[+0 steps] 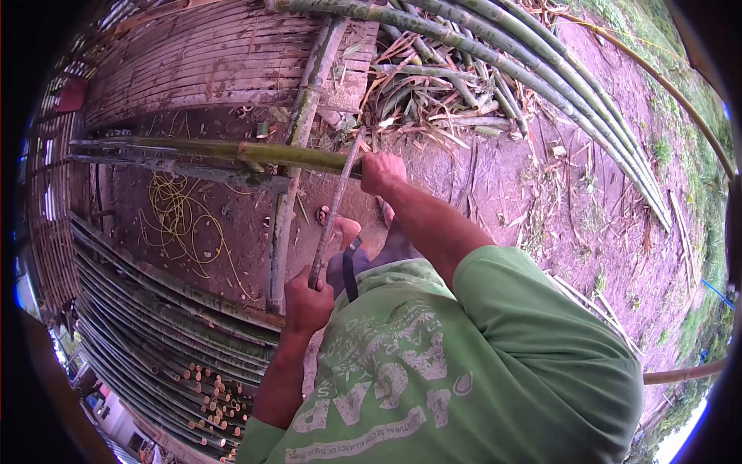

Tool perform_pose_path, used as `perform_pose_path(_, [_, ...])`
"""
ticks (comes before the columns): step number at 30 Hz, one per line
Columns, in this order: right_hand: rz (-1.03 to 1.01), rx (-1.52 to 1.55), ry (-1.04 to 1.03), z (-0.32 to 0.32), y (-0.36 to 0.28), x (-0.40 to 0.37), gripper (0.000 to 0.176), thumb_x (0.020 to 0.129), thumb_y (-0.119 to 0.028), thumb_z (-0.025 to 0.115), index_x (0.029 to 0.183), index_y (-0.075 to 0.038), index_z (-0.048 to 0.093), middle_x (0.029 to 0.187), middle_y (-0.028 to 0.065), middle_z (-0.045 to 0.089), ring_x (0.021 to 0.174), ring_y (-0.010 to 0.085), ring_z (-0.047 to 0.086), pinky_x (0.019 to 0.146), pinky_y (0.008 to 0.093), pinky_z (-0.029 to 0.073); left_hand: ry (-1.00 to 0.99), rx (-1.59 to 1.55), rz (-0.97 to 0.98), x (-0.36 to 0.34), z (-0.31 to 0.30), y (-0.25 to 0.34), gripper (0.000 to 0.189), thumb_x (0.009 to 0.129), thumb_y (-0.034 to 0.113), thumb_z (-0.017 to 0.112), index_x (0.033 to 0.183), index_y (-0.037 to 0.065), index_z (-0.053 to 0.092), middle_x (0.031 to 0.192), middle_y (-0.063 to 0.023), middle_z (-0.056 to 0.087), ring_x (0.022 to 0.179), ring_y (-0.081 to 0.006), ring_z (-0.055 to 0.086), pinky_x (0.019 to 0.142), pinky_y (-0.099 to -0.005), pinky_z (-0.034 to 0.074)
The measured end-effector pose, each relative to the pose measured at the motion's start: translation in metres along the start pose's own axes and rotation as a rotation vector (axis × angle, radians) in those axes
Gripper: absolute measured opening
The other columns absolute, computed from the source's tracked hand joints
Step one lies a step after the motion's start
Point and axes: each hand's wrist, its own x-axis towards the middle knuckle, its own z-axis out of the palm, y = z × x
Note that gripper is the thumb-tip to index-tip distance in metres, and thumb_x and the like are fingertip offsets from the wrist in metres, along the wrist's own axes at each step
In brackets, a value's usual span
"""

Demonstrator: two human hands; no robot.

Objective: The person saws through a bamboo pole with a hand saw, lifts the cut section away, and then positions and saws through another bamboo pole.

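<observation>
A long narrow blade (pixel 334 213), mottled grey-brown, has its lower end in my left hand (pixel 308 304), whose fingers are wrapped round it. It slants up across the near end of a green bamboo pole (pixel 286 155). My right hand (pixel 382 172) is closed on the end of that pole, just right of the blade, and hides the tip. The pole lies sideways over an upright bamboo post frame (pixel 278 240). Beneath it runs a second, darker pole (pixel 209 173).
Stacked bamboo poles (pixel 154 325) fill the lower left. A tangled yellow cord (pixel 174 209) lies on the ground. Long poles (pixel 541 66) cross the upper right, above bamboo scraps (pixel 417 100). A slatted bamboo platform (pixel 201 58) stands at upper left. My foot (pixel 346 229) shows below.
</observation>
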Motion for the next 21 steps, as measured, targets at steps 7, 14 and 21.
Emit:
perform_pose_path(7, [-0.023, -0.020, 0.034, 0.004, 0.001, -0.004, 0.024, 0.076, -0.013, 0.062, 0.098, -0.005, 0.067, 0.096, 0.0179, 0.069, 0.093, 0.0310, 0.068, 0.080, 0.0396, 0.055, 0.035, -0.018, 0.056, 0.028, 0.012, 0.009, 0.009, 0.073, 0.007, 0.056, 0.070, -0.001, 0.054, 0.058, -0.0189, 0.054, 0.053, -0.0347, 0.057, 0.054, -0.0450, 0.043])
perform_pose_path(14, [0.000, 0.009, 0.038, 0.012, 0.000, -0.004, 0.023, 0.075, -0.013, 0.063, 0.095, -0.005, 0.068, 0.097, 0.0183, 0.069, 0.094, 0.0314, 0.067, 0.080, 0.0394, 0.055, 0.012, 0.066, 0.043, 0.055, 0.024, 0.012, 0.007, 0.071, 0.006, 0.058, 0.071, -0.001, 0.057, 0.059, -0.0189, 0.056, 0.055, -0.0294, 0.059, 0.056, -0.0429, 0.045])
perform_pose_path(21, [-0.015, -0.019, 0.022, -0.003, 0.001, 0.003, 0.026, 0.076, -0.012, 0.061, 0.100, -0.002, 0.065, 0.098, 0.0190, 0.068, 0.094, 0.0318, 0.067, 0.080, 0.0405, 0.055, -0.041, 0.016, -0.046, 0.005, -0.010, 0.025, 0.008, 0.073, 0.004, 0.054, 0.077, -0.002, 0.057, 0.063, -0.0230, 0.056, 0.060, -0.0374, 0.060, 0.058, -0.0463, 0.045])
